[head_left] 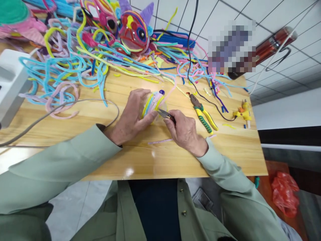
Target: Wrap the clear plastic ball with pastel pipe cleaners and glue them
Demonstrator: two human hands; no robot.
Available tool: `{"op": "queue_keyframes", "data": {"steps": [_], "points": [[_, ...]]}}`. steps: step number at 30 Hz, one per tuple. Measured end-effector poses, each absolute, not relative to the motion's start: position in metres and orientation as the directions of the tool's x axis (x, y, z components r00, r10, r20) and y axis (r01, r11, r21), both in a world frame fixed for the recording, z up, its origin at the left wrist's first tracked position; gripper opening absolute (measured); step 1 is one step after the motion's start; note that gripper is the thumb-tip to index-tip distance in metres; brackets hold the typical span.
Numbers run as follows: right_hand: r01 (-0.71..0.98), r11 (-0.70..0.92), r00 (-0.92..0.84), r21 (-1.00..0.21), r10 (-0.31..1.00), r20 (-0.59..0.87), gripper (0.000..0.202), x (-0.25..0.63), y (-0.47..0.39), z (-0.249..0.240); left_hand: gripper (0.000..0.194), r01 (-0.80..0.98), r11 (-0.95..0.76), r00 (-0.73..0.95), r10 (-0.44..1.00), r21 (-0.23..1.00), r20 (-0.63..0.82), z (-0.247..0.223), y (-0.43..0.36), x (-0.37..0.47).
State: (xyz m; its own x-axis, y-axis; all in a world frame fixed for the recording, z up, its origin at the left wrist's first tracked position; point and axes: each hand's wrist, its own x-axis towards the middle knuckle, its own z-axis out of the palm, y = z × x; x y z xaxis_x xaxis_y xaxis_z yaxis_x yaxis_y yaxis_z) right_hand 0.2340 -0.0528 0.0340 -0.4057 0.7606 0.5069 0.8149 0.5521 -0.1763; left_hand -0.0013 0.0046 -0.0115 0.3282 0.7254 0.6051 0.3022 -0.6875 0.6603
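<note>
My left hand point(134, 115) is closed around a clear rounded piece point(152, 104) striped with yellow, pale blue and pink pipe cleaners. A dark blue bead point(162, 92) shows at its upper end, and a long pink strand point(173, 88) trails up from it. In my right hand point(182, 129) is a pair of small pointed scissors point(165, 114), gripped by the dark handles. Their tips touch, or nearly touch, the yellow pipe cleaner at the piece's right edge. My left thumb lies just beside those tips; the handles are mostly hidden by my fingers.
Combination pliers point(202, 113) and a yellow glue gun point(242, 112) lie to the right. Tangled pipe cleaners point(67, 63) and a fish-like craft figure point(134, 31) fill the back. A grey cable point(62, 104) crosses at left, near a white power strip point(15, 80). A red flask point(268, 47) lies at back right.
</note>
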Motion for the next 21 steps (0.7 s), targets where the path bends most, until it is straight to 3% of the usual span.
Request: {"op": "queue_keyframes", "data": {"steps": [15,21], "points": [[0.804,0.552,-0.392,-0.221,0.771,0.502,0.049,0.2301,-0.0541,0.0280,0.061,0.348,-0.673,0.358,0.739,0.653,0.571,-0.0097,0.0047,-0.0040],[0.827,0.495,-0.364,-0.268,0.834,0.415,0.051,0.2293,-0.0552,0.0269,0.058,0.315,-0.670,0.338,0.741,0.673,0.580,-0.0096,0.0038,-0.0026]]}}
